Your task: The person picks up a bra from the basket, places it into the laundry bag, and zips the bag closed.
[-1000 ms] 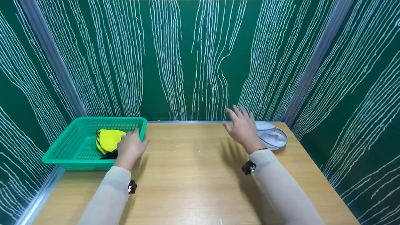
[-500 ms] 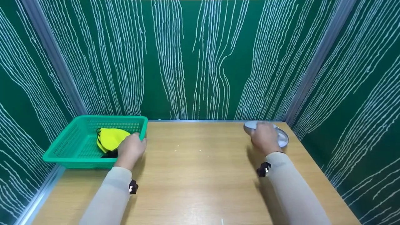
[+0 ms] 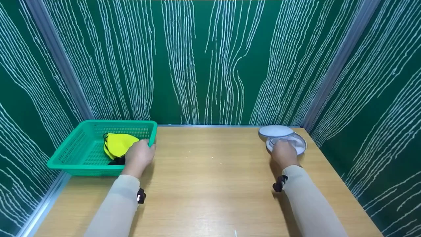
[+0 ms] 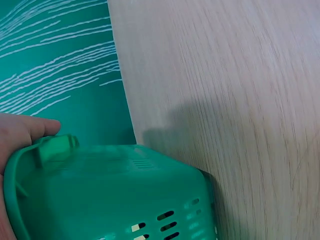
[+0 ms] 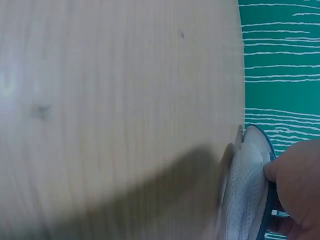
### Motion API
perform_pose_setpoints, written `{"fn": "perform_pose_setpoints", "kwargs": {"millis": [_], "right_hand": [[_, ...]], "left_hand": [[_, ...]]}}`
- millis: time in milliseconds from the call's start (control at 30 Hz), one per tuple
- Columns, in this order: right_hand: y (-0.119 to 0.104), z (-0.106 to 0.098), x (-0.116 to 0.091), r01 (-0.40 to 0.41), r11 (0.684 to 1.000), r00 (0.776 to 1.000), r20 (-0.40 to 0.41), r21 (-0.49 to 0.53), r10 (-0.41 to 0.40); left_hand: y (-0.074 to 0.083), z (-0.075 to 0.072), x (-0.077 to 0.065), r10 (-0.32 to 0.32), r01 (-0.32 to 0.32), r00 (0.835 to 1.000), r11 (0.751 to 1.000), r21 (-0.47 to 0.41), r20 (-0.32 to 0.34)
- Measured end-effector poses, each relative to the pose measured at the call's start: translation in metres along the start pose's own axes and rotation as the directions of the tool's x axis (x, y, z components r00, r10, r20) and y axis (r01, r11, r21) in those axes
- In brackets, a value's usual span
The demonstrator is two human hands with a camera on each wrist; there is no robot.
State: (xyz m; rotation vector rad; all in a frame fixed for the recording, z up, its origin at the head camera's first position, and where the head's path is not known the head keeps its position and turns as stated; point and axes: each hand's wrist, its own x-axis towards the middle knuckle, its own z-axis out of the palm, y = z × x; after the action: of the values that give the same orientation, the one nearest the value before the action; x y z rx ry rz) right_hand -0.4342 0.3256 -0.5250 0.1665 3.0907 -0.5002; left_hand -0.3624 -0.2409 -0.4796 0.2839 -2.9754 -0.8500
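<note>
Head view: I have the left hand (image 3: 139,156) gripping the basket (image 3: 88,169), the yellow item (image 3: 120,144) already inside. My right hand (image 3: 284,153) pinches the grey case (image 3: 278,131), unclosed on the table (image 3: 210,187); that part looks unfinished.

- Left arm (image 3: 113,207): pale-sleeved, extended forward, angled inward.
- Left hand (image 3: 139,155): back of hand upward, gripping; one digit lies nearly straight in the left-wrist view.
- Right arm (image 3: 310,204): pale-sleeved, extended forward, angled inward.
- Right hand (image 3: 284,154): back upward, pinching with thumb; fingertips hidden from head view.
- Hands well apart.
</note>
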Motion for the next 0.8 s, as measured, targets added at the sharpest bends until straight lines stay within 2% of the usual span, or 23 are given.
{"fn": "perform_pose_setpoints", "kwargs": {"millis": [67,100,300,467,800], "right_hand": [[0.001,0.005,0.002,-0.013,1.000,1.000,0.018,0.018,0.013],[0.002,0.008,0.004,0.024,0.999,1.000,0.011,-0.047,-0.024],[0.007,0.019,0.008,0.063,0.994,0.998,0.019,-0.091,-0.062],[0.004,0.024,0.006,0.083,0.993,0.996,-0.008,-0.079,-0.084],[-0.017,0.030,0.007,0.098,0.994,0.995,-0.022,-0.056,-0.100]], "left_hand": [[0.000,0.001,0.000,0.007,-0.007,1.000,1.000,0.001,-0.009],[0.000,0.001,0.000,0.008,-0.008,1.000,1.000,-0.001,-0.010],[0.000,0.004,0.000,-0.008,0.008,1.000,1.000,-0.022,0.015],[0.000,0.004,0.000,-0.009,0.010,1.000,1.000,-0.014,0.030],[-0.003,0.001,0.002,-0.013,0.013,1.000,1.000,-0.025,0.029]]}}
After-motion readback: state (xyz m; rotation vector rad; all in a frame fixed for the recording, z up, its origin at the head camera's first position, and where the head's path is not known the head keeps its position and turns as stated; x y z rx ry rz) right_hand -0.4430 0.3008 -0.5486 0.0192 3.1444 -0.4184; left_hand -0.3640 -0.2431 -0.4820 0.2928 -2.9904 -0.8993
